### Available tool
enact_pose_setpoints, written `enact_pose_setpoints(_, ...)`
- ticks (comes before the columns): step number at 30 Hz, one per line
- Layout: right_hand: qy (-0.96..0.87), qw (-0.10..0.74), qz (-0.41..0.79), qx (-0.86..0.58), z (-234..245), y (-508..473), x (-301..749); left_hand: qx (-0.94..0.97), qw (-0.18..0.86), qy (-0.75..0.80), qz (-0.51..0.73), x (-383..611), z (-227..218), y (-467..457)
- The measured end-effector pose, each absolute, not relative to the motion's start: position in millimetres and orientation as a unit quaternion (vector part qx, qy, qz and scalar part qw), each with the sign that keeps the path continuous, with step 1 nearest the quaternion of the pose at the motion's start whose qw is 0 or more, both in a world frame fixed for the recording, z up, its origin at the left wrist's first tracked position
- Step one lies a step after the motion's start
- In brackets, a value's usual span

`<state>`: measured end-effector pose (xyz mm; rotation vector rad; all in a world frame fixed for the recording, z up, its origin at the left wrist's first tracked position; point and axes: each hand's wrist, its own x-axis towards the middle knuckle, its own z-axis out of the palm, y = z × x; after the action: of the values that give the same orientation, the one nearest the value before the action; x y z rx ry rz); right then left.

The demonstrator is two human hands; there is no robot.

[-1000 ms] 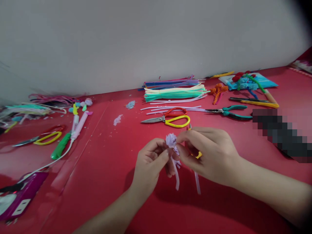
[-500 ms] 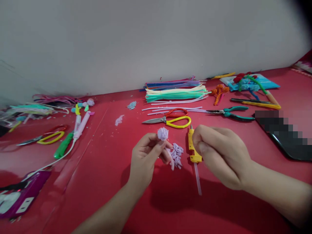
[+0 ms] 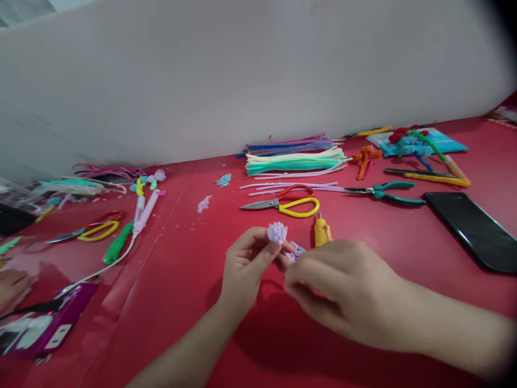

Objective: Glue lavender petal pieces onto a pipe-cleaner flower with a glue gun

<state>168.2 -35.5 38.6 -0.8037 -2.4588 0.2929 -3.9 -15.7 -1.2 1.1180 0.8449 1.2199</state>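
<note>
My left hand is closed on a small lilac flower made of pipe cleaner, pinched between thumb and fingers with its petals facing up. Just beyond those fingers lie cut lilac pipe-cleaner pieces, partly covered by my hands. Over their near side is my right hand, fingers curled and drawn together; its fingertips are hard to see, and I cannot make out what they hold. A yellow glue gun lies behind my right hand, which hides its lower part.
Scissors, teal-handled pliers and pipe-cleaner bundles lie toward the wall. A black phone is at right. On the left are a pink glue gun, more scissors, a purple box and another person's hand.
My right hand has moved left and slightly down, from beside the glue gun to the lilac pieces. My left hand keeps the flower. The view has shifted slightly, bringing another person's hand in.
</note>
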Motion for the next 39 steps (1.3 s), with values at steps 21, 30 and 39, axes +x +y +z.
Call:
enact_pose_setpoints(21, -0.779, 0.296, 0.256, -0.491, 35.7, -9.7, 173.9, 0.389, 0.717, 0.417, 0.401, 4.5, 4.6, -20.1)
enact_pose_setpoints(30, -0.790, 0.292, 0.233, -0.487, 35.0, -8.7, 174.7, 0.418, 0.707, 0.417, 0.390, 2.5, 2.2, -20.1)
enact_pose_setpoints(39, -0.782, 0.280, 0.250, -0.498, 37.3, -8.5, 175.4, 0.422, 0.698, 0.422, 0.395, 2.3, 1.9, -20.5)
